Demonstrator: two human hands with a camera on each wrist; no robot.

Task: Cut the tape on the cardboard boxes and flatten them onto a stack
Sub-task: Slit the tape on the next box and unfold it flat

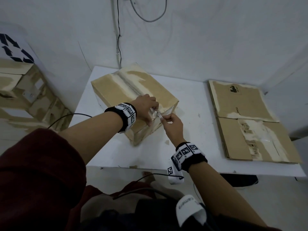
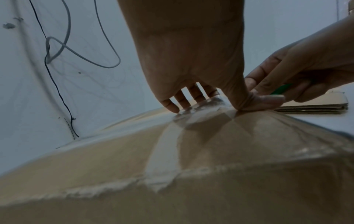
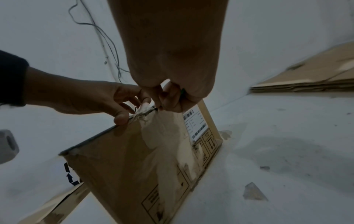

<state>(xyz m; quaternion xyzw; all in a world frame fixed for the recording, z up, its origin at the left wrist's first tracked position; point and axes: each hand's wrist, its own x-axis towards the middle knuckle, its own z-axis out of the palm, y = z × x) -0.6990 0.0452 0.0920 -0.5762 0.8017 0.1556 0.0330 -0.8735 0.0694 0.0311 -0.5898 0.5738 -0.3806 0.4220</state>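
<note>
1. Gripping a small cutter in curled fingers, the right hand works its tip at the near top edge of the cardboard box, right where the clear tape wraps over the seam.
2. The left hand pinches a crumpled tab of that tape between thumb and fingers, just beside the blade.
3. Risk: the left fingertips sit almost touching the cutter; a slip toward them would probably nick skin.
4. Risk: the box stands unbraced near the table's left back corner; a hard pull on the tape might drag or tip it.
5. Risk: torn paper along the seam suggests the tape may shred rather than part cleanly.
6. The stack of flattened boxes lies at the table's right edge, well apart.
7. Unclear: the blade itself is blurred; only a green handle shows in the left wrist view. How far the seam is already cut cannot be told. More cardboard beyond the left edge is cut off.
</note>
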